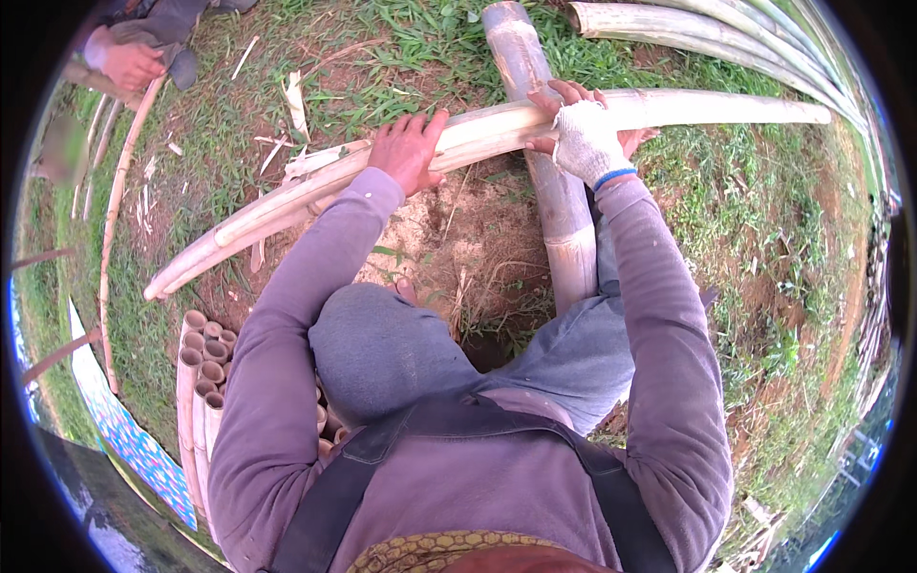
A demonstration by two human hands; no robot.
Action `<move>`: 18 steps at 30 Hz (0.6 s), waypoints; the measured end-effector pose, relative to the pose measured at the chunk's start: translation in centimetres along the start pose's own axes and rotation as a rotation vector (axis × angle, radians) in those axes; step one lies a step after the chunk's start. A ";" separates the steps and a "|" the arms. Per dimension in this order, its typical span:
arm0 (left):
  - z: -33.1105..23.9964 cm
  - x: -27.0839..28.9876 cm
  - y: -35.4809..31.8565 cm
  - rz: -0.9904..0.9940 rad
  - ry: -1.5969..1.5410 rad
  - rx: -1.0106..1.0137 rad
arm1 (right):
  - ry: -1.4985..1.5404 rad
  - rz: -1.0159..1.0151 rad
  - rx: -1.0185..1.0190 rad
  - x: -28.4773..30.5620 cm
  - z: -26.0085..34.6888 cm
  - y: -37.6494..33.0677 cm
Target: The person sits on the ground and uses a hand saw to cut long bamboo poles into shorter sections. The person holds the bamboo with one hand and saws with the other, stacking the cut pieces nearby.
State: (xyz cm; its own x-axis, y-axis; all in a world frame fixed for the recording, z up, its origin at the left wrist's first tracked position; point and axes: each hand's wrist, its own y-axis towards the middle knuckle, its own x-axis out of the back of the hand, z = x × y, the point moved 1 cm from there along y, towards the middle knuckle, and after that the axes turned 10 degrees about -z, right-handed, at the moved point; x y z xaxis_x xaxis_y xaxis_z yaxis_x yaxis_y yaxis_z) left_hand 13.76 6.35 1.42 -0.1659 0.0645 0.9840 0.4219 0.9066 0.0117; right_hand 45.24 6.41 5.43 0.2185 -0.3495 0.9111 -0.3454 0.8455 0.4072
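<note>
Long pale bamboo poles (296, 196) lie in a bundle from the left to the right in front of me, crossing over a thick bamboo log (564, 224). My bare left hand (409, 153) is wrapped over the bundle left of the log, fingers on its far side. Further right, where the bundle crosses the log, my right hand (587, 134) grips it from above, in a white glove with a blue cuff and bare fingertips. How many pieces each hand holds is partly hidden by the fingers.
Cut bamboo tubes (205, 358) stand bundled beside my left leg. More long bamboo poles (707, 33) lie at the far right. Another person's hand (134, 65) rests near a thin pole (124, 181) at the far left. Shavings (296, 103) litter the grass and soil.
</note>
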 end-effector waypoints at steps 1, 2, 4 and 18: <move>0.1 -0.2 0.1 0.026 -0.011 0.023 | -0.031 -0.092 -0.030 1.2 0.3 -1.9; -0.1 -0.3 0.0 0.006 0.027 0.016 | 0.021 -0.181 -0.077 3.0 -0.2 -4.4; 0.0 -0.3 0.1 -0.019 0.044 -0.028 | 0.051 -0.273 -0.275 6.0 -2.0 -11.4; -8.4 -0.7 9.9 0.124 -0.085 -0.017 | -0.605 0.521 -0.944 1.1 4.6 -57.9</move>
State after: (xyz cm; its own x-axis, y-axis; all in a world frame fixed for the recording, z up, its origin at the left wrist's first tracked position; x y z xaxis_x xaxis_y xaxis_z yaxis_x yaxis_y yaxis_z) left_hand 25.56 11.77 2.37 -0.1859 0.2108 0.9597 0.4586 0.8824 -0.1050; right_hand 61.32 -44.79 -16.81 -0.2912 0.1981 0.9359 0.5836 0.8120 0.0097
